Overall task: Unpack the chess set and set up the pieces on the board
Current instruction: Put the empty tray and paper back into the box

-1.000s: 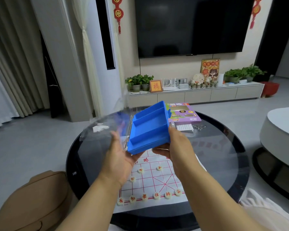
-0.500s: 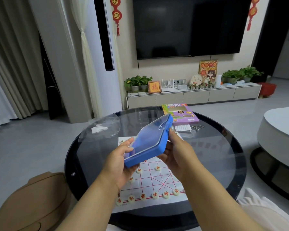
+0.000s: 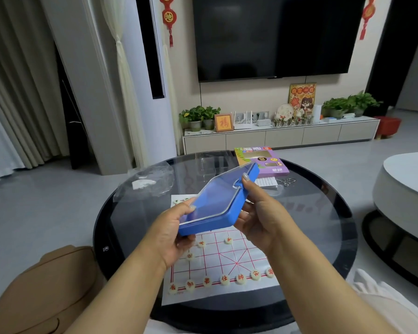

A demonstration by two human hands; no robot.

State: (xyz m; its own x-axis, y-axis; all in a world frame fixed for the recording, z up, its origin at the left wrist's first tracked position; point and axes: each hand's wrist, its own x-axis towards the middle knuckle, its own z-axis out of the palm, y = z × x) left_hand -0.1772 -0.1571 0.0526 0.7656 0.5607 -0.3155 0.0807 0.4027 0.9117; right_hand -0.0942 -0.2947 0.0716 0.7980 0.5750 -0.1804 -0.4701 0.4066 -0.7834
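I hold a blue plastic chess box (image 3: 217,203) with a clear lid closed over it, tilted, above the board. My left hand (image 3: 171,227) grips its near left corner. On its right edge is my right hand (image 3: 258,213), with the index finger on the lid's far rim. Below lies the white paper chess board (image 3: 229,263) with red lines. Several cream round pieces with red characters (image 3: 225,280) stand in its near row, and a few more sit further up. The box hides the board's middle.
The board lies on a round black glass table (image 3: 323,222). A purple game box (image 3: 263,160), a white card and small metal rings sit at the far side. Clear plastic wrap (image 3: 150,182) lies far left. A tan stool (image 3: 46,285) stands near left, a white sofa on the right.
The clear lid has swung down onto the blue tray, closing the box. Both hands have shifted their grip to its edges and lowered it slightly.
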